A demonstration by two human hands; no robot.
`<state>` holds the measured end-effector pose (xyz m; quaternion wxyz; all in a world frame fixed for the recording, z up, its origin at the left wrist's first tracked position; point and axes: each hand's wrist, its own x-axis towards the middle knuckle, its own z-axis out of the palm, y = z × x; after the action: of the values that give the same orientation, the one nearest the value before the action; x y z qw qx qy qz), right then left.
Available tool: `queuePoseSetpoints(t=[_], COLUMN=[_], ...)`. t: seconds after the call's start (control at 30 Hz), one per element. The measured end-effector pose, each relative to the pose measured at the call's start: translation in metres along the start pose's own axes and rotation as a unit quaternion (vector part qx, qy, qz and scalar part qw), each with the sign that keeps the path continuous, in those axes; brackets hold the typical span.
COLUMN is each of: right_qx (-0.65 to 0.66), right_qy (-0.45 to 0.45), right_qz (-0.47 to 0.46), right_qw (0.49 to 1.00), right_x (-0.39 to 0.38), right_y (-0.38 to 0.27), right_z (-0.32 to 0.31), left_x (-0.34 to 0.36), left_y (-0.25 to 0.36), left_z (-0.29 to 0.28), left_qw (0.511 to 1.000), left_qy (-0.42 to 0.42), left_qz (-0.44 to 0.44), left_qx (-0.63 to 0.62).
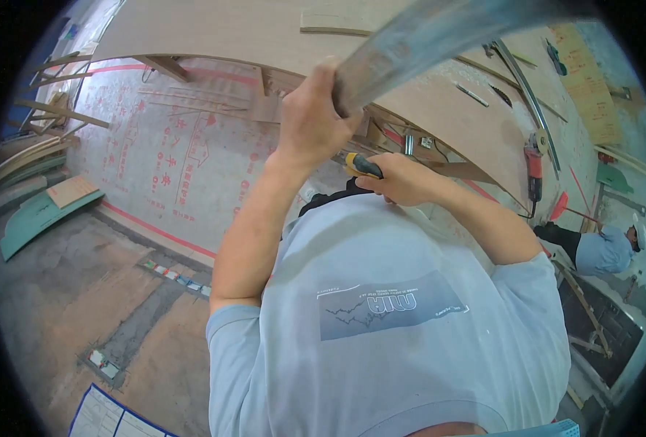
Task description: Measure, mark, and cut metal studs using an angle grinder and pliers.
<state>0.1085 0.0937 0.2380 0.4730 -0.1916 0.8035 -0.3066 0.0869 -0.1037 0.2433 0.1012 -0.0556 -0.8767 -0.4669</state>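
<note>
Long flat silvery-grey metal strip (439, 36), blurred, runs from centre frame out toward 1 o'clock above the large pale brown plywood sheet (228, 29) on the workbench; left hand (312, 120) closed in a fist round its lower end. Right hand (403, 178), just at 4 o'clock of the left, wrapped round a yellow-and-black tool handle (363, 166); working end hidden. Risk, judged: single-ended grip on a long strip, so the free end could swing or sag and strike the red power tool (533, 171) lying at 3 o'clock on the sheet; thin edge could cut the palm if it slips. Strip surface: dull sheen, straight, no visible bend. Another person in a light blue top (603, 251) crouches at 4 o'clock, well apart
</note>
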Motion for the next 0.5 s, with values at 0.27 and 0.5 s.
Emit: queuePoseSetpoints(t=[0.27,0.5], right_qx=[0.003,0.082], right_qy=[-0.009,0.005], right_qz=[0.023,-0.017], right_qw=[1.000,0.996], right_x=[-0.026,-0.031], right_y=[-0.011,0.007], right_z=[-0.020,-0.030], left_x=[0.029,0.041], left_y=[-0.027,-0.018], left_z=[-0.029,-0.065], left_qw=[0.958,0.877], left_qy=[0.241,0.210], left_qz=[-0.022,-0.113], left_qx=[-0.155,-0.418])
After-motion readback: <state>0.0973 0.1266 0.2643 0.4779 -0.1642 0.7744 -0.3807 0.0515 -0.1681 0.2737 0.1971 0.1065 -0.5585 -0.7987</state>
